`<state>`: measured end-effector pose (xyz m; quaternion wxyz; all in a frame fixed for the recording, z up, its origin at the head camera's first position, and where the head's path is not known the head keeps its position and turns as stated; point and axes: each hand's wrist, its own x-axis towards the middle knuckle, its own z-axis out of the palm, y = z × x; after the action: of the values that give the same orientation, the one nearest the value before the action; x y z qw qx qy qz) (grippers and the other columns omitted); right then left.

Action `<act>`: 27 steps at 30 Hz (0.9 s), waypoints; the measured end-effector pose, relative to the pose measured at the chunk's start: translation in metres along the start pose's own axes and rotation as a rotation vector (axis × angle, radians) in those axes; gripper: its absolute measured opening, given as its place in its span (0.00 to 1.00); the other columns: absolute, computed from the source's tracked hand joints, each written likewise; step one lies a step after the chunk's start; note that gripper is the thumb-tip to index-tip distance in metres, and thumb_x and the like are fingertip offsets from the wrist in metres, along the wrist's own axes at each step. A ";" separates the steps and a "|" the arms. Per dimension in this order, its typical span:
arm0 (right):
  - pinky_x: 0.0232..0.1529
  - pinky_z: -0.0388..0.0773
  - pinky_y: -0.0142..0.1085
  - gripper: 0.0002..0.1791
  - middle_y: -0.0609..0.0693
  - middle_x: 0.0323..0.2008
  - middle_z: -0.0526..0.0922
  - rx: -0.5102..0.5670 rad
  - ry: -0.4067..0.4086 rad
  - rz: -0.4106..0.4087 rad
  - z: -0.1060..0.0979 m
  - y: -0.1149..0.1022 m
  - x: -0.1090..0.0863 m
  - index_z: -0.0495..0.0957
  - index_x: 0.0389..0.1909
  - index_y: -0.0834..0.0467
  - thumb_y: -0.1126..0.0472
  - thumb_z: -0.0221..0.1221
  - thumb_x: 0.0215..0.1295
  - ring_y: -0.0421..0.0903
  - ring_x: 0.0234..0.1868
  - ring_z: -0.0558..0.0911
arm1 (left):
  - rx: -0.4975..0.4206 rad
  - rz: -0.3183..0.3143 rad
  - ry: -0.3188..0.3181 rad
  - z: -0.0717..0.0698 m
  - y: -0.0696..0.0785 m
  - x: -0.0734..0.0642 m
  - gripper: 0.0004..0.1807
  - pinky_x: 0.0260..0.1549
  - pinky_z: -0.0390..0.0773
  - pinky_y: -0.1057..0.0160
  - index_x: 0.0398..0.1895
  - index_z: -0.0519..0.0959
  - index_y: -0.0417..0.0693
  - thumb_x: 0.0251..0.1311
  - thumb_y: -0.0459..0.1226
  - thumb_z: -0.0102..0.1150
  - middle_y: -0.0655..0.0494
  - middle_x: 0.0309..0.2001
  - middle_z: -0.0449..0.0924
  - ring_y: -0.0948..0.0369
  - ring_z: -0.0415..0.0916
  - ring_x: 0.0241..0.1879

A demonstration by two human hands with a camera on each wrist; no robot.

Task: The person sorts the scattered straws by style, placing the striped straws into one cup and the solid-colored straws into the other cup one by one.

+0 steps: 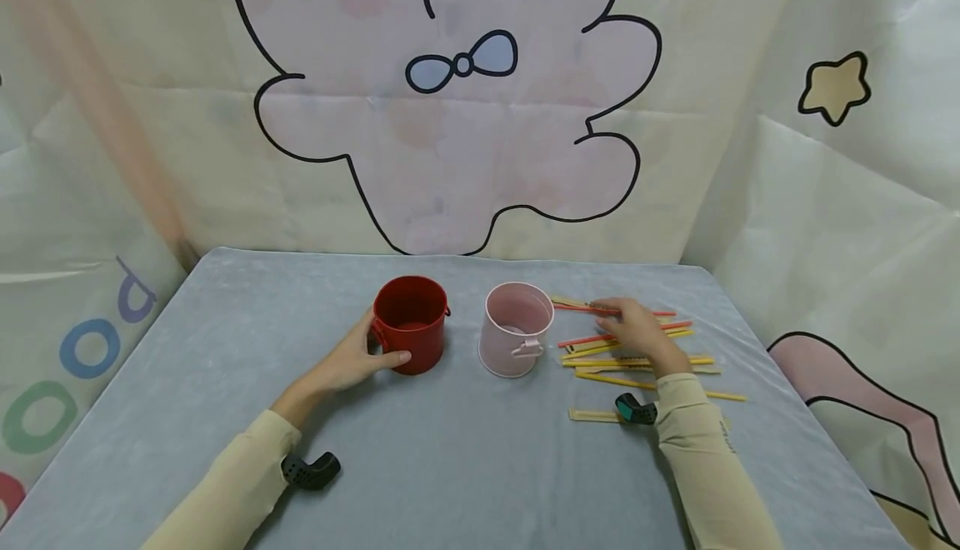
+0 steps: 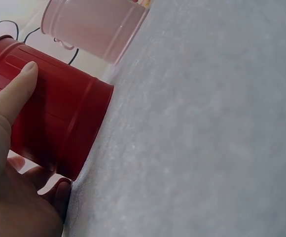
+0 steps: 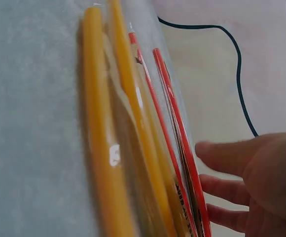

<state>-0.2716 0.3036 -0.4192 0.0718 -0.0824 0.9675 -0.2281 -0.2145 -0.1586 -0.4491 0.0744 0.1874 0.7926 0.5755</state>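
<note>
On the left, a small red pail (image 1: 420, 340) stands upright on the cloth-covered table. My left hand (image 1: 367, 358) grips it from its left side, the thumb (image 2: 22, 89) lying along the near wall and the fingers going round behind. Just right of it stands a pink pail (image 1: 501, 342) with a small loop on its front. My right hand (image 1: 641, 333) is over the far part of a spread of long thin sticks, yellow, red and wood-coloured. In the right wrist view its thumb and fingers are parted, fingertips right beside a red stick (image 3: 175, 108).
Several yellow sticks (image 1: 637, 362) lie crosswise nearer to me, right of the pink pail. A pale stick (image 1: 592, 416) lies closest, partly hidden by the right wrist's black camera (image 1: 636, 409). A printed cloth backdrop (image 1: 465, 133) rises behind the table.
</note>
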 end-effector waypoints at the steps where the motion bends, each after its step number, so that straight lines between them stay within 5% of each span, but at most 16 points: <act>1: 0.65 0.60 0.63 0.21 0.63 0.65 0.72 -0.013 0.003 0.007 0.000 0.000 0.000 0.73 0.63 0.57 0.60 0.53 0.71 0.65 0.68 0.67 | -0.002 0.002 -0.001 0.000 0.000 0.000 0.47 0.61 0.66 0.45 0.73 0.51 0.66 0.55 0.42 0.69 0.60 0.68 0.63 0.55 0.61 0.63; 9: 0.55 0.58 0.59 0.17 0.61 0.59 0.79 -0.036 0.038 0.070 0.000 -0.002 -0.002 0.79 0.57 0.56 0.63 0.55 0.68 0.63 0.61 0.73 | -0.007 0.002 -0.005 0.001 0.000 0.001 0.48 0.61 0.66 0.46 0.73 0.49 0.67 0.54 0.43 0.69 0.60 0.69 0.61 0.55 0.60 0.65; 17: 0.48 0.59 0.54 0.06 0.55 0.37 0.86 -0.044 0.073 0.073 0.004 -0.002 -0.001 0.83 0.39 0.57 0.63 0.58 0.67 0.54 0.42 0.80 | -0.044 0.001 -0.013 0.000 -0.002 0.002 0.50 0.65 0.61 0.38 0.74 0.46 0.68 0.55 0.42 0.69 0.59 0.71 0.58 0.53 0.55 0.69; 27: 0.35 0.73 0.39 0.08 0.57 0.38 0.83 -0.038 0.118 0.080 -0.005 -0.011 -0.004 0.82 0.43 0.58 0.63 0.56 0.68 0.50 0.35 0.78 | -0.006 -0.007 -0.011 -0.002 -0.003 0.000 0.43 0.65 0.61 0.43 0.71 0.57 0.59 0.54 0.41 0.69 0.54 0.68 0.65 0.52 0.61 0.67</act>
<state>-0.2668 0.2968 -0.4098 0.0222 -0.0315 0.9767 -0.2111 -0.2157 -0.1608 -0.4511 0.0813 0.1875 0.7909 0.5768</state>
